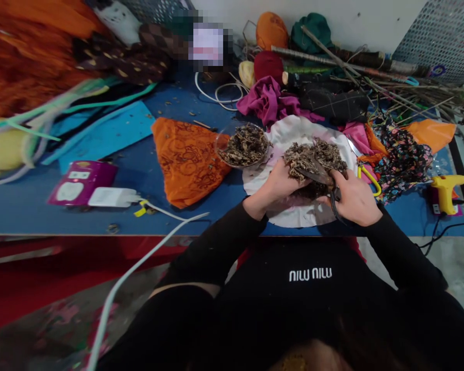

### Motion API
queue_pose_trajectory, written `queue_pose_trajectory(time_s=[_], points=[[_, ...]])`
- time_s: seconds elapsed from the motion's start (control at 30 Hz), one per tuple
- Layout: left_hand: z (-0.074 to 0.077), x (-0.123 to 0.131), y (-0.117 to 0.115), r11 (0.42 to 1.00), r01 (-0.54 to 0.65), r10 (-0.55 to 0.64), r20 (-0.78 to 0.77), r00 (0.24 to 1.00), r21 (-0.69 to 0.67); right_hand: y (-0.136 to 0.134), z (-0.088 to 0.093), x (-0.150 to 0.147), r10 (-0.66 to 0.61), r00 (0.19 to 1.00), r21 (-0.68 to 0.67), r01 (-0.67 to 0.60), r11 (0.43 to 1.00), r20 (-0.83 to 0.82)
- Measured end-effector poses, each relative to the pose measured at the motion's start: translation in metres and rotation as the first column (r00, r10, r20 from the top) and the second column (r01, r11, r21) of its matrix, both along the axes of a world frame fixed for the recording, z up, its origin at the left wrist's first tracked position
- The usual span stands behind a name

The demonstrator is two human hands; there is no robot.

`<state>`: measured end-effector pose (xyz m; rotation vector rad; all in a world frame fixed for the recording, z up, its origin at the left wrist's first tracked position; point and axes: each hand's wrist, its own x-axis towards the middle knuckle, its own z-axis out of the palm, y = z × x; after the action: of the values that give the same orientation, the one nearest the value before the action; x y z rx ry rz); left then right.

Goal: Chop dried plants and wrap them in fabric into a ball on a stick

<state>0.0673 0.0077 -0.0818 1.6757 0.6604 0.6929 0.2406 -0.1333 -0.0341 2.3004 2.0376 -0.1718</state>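
Brown dried plant material point(332, 150) lies heaped on a round white cloth point(290, 219) in front of me. My right hand point(358, 198) grips a pair of scissors point(313, 175), whose dark blades lie across the heap, pointing left. My left hand point(280, 183) is closed on the heap's left side, with its fingertips hidden in the dried plant material. Just left of the cloth, a clear bowl point(219, 149) holds more of the same brown stuff. Beside that bowl lies a folded orange patterned cloth point(189, 159).
A yellow glue gun point(446, 193) and yellow-handled scissors point(373, 180) are on the right. At the left are a purple power socket point(83, 180) and a white charger point(112, 197) with a cable. Fabrics, stuffed cloth pumpkins point(271, 32) and dry twigs point(421, 98) crowd the back.
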Motion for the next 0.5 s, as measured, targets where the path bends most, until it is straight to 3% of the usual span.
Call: queue_pose_trajectory(time_s=[0.27, 0.5], points=[[-0.008, 0.001, 0.002, 0.999, 0.014, -0.009, -0.111, 0.994, 0.046, 0.004, 0.001, 0.003, 0.041, 0.997, -0.104, -0.034, 0.994, 0.066], [-0.001, 0.003, -0.001, 0.991, 0.072, -0.069, 0.034, 0.997, -0.109, 0.001, 0.002, 0.009, -0.03, 0.999, -0.023, 0.03, 0.999, 0.018]])
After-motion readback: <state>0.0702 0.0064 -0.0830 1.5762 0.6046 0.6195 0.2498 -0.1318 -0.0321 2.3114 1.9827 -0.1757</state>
